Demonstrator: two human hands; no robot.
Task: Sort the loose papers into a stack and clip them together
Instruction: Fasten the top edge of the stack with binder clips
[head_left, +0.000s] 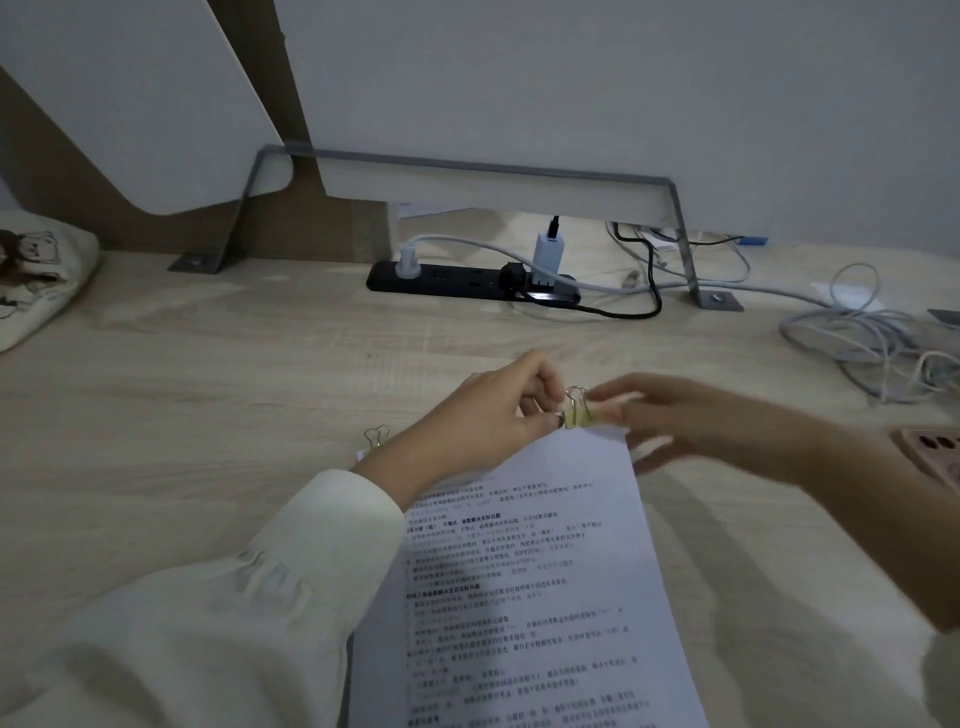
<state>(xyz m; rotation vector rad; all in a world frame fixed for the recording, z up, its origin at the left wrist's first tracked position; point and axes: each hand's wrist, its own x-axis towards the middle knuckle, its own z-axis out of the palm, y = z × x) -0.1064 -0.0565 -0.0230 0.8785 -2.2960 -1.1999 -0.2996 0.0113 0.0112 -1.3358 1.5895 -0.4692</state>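
Paper stack (519, 571) runs off-frame; blurred right hand (691, 426) pinches yellow clip (582, 415).

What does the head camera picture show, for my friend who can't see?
Two hands, left hand and right hand, hold a yellow binder clip at the top of a paper stack on a wooden desk.

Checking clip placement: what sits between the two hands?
In the head view, a small yellow binder clip on the top edge of the white printed paper stack sits between the left hand and right hand; both pinch it.
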